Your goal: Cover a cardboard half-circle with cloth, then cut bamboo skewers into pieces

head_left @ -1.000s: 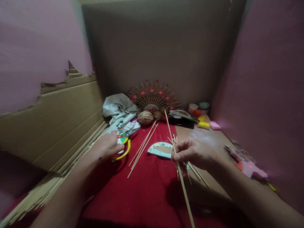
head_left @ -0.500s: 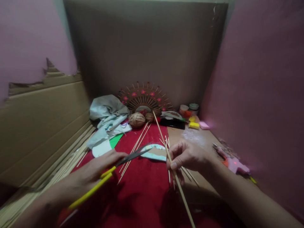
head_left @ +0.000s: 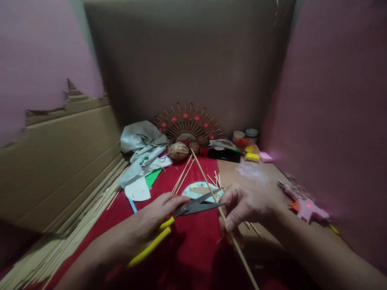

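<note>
My left hand point(head_left: 161, 213) is closed on yellow-handled scissors point(head_left: 189, 207). Their dark blades are parted and lie on either side of a long thin bamboo stick point(head_left: 201, 169). Pinched between the fingers and thumb of my right hand point(head_left: 242, 209), the stick slants from the middle of the table down towards me. Just behind the blades lies an oval cardboard piece point(head_left: 196, 191) with a pale blue cloth edge. Several shorter sticks point(head_left: 218, 179) lie close behind my right hand, partly hidden by it.
A decorated fan point(head_left: 185, 117) stands at the back, with twine balls point(head_left: 178, 152) before it. Crumpled cloth point(head_left: 142, 139) and a bundle of long sticks point(head_left: 69, 245) are on the left. A pink glue gun point(head_left: 305, 205) lies at the right, on cardboard.
The scissors in my left hand have moved right, and their blades have opened around the stick. My right hand still holds the stick, slightly lower and farther right in view.
</note>
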A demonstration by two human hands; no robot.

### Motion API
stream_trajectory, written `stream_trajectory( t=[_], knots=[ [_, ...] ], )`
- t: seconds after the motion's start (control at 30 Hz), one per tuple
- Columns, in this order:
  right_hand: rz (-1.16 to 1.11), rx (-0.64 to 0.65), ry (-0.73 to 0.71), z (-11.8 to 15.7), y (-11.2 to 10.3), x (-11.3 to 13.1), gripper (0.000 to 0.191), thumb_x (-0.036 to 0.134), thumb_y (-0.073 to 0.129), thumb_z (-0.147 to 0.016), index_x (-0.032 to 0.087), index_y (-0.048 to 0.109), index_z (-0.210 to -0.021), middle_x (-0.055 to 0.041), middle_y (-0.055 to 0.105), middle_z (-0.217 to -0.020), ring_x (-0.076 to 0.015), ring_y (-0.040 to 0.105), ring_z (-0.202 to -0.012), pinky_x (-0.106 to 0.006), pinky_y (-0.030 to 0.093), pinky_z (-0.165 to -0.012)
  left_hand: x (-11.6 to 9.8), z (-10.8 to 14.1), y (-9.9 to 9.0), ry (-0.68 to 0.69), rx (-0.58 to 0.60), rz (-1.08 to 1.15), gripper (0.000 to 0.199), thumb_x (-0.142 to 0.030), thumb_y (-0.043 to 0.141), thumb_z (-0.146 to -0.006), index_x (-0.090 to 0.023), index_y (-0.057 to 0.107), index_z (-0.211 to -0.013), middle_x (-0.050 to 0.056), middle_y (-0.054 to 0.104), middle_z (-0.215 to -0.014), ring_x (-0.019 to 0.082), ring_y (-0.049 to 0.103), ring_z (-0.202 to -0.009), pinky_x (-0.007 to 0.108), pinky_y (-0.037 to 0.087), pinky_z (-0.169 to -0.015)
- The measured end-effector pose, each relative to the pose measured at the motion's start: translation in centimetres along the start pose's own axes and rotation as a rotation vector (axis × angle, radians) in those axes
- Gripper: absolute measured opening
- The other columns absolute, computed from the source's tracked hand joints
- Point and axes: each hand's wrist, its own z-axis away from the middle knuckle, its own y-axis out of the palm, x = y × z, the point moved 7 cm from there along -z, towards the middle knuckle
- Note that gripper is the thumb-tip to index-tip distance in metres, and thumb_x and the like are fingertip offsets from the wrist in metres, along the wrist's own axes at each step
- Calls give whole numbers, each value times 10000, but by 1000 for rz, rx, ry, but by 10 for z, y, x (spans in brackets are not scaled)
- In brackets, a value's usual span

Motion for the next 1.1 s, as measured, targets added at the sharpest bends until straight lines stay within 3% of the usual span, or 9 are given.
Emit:
stream_trajectory(
  t=[0.5,0.83,1.1],
  knots=[
    [-1,11,81,2,3,-5,170,182,783,-635,80,708,-749,-25,697,-585,-101,611,-412,-181,533,-449,-16,-10,2,65,24,-8,474,-202,386,-930,-346,360,-1381,57,511,-1179,189,529,-968,303,449,-862],
    [-33,12,93,2,7,-4,147,144,764,-639,67,690,-739,-19,678,-562,-107,602,-402,-176,507,-421,-25,-15,0,60,10,5,493,-132,360,-917,-352,411,-1355,20,550,-1229,181,546,-1033,287,429,-914],
    [-47,18,47,1,5,-5,153,161,781,-610,84,684,-699,-19,680,-568,-87,572,-374,-160,483,-380,-39,-17,-4,-9,15,83,373,-228,301,-961,-295,527,-1251,10,626,-1132,177,582,-957,289,455,-863]
  ],
)
